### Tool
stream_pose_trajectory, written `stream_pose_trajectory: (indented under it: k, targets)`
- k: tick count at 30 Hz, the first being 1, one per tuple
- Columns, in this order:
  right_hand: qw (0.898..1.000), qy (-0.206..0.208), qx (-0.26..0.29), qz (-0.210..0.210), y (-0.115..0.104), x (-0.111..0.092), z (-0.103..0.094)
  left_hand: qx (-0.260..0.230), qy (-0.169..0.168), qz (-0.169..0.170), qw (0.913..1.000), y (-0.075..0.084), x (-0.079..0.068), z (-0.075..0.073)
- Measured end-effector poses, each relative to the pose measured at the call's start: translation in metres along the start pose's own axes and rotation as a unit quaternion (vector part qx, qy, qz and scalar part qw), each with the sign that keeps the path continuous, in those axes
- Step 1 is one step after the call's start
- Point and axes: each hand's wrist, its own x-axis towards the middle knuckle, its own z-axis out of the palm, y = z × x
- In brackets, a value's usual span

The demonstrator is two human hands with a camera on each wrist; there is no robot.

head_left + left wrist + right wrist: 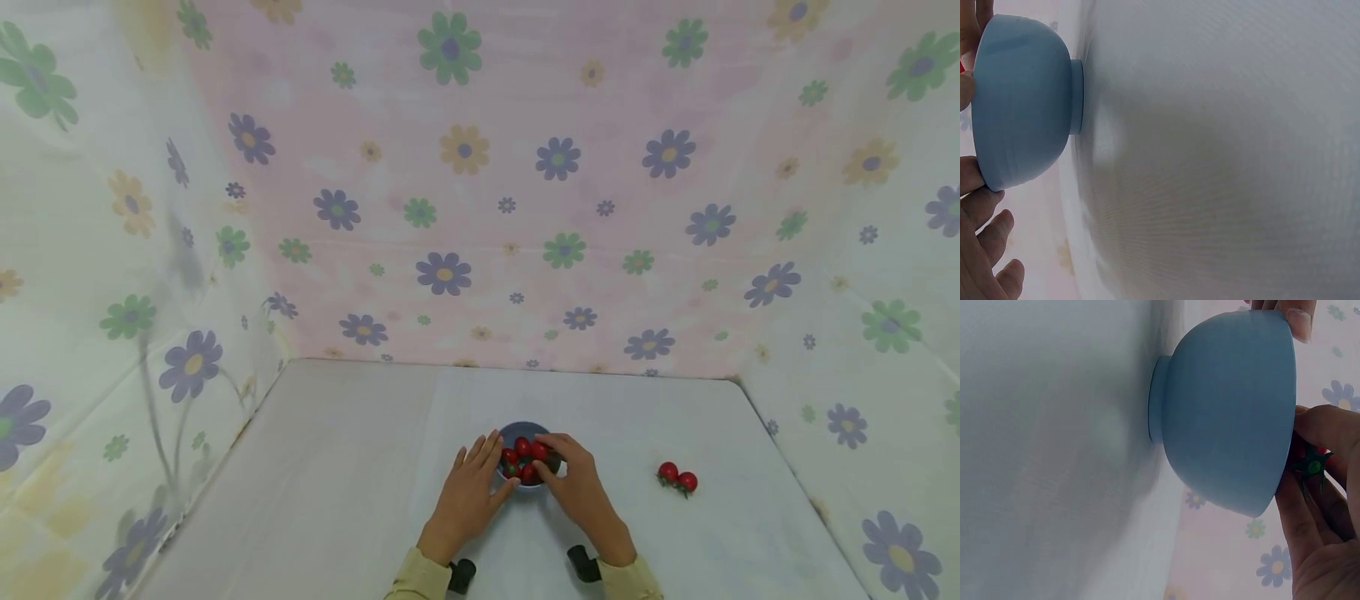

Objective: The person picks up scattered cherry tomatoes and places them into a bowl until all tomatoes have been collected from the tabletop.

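A small blue bowl [517, 428] stands upright on the white-covered table, with several red cherry tomatoes [522, 447] inside. My left hand [467, 492] rests on its left side, fingers stretched along the rim and thumb at the near edge. In the left wrist view, fingertips meet the rim of the bowl [1022, 103], while other fingers spread past it. At the right rim, my right hand [577, 482] pinches a cherry tomato [1315, 465] between thumb and fingers; its green leafy top faces outward. The fingers partly cover that tomato.
Two cherry tomatoes with green tops [677, 478] lie side by side on the table to the right of the bowl. Flower-patterned cloth [510, 175] closes off the back and both sides. Dark wrist-worn devices [582, 564] sit near both cuffs.
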Motion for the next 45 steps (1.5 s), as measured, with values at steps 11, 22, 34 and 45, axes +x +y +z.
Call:
stream_pose_trajectory:
  k: [11,22,34,45]
  targets:
    - [1.0,-0.016,0.005,-0.01,-0.004,0.004,0.007,0.011,0.006,0.005,0.9999,-0.003,0.001,0.005]
    - [1.0,-0.023,0.009,0.002,-0.008,0.005,0.01,0.006,0.0,0.002,1.0,-0.003,-0.001,0.003]
    - [1.0,-0.023,0.002,0.007,-0.01,0.004,0.009,0.012,0.005,0.001,0.9999,0.0,-0.001,0.001]
    - [1.0,0.012,0.006,-0.014,-0.01,-0.001,0.006,0.02,0.006,-0.001,0.9998,0.002,0.0,0.001]
